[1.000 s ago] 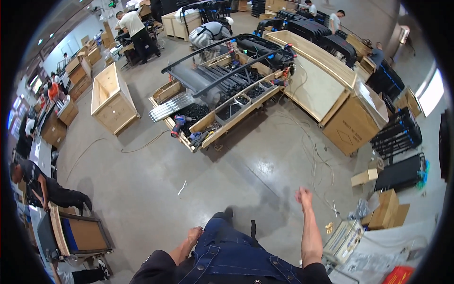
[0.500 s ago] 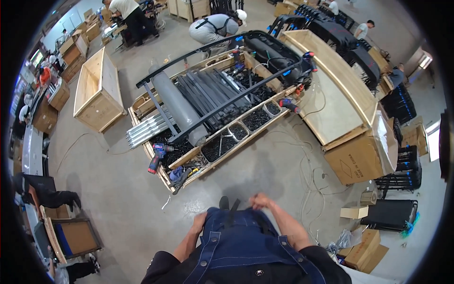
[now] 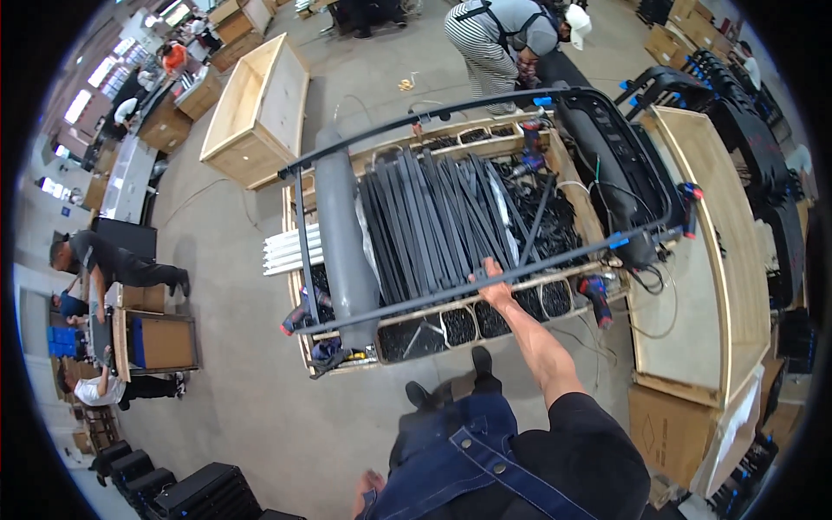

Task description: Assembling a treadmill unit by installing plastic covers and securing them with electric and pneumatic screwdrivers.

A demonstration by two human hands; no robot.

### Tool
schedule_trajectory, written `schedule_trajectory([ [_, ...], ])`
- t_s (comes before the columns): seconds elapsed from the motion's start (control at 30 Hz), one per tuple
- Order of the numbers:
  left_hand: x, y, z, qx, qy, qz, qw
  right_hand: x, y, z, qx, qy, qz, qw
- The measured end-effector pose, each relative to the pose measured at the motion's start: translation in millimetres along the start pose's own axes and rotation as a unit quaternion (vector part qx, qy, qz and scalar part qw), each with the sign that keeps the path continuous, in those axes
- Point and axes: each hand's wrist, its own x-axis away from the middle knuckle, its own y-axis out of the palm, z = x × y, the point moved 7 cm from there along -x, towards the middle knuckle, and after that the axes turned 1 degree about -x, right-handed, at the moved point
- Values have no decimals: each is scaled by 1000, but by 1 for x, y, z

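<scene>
My right hand point(image 3: 492, 282), swinging free a moment ago, now curls around the long dark metal frame rail point(image 3: 520, 270) above the wooden crate of black strips point(image 3: 451, 217), while my left hand point(image 3: 368, 485) hangs apparently loose by my hip.

An empty, open-topped pale plywood crate point(image 3: 256, 108) stands on the grey concrete floor point(image 3: 234, 390). Beside it lies a bundle of white slats point(image 3: 290, 250); farther from it, a brown cardboard box point(image 3: 163, 342) and stacked black cases point(image 3: 186, 490).
</scene>
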Motion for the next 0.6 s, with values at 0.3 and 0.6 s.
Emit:
schedule_trajectory([
  [0.3,-5,53,125,200,-145,169,954,-27,-24,-4,-425,-11,-222,877],
  [0.6,-218,65,309,472,-141,37,869,147,-121,11,-555,82,-444,699],
])
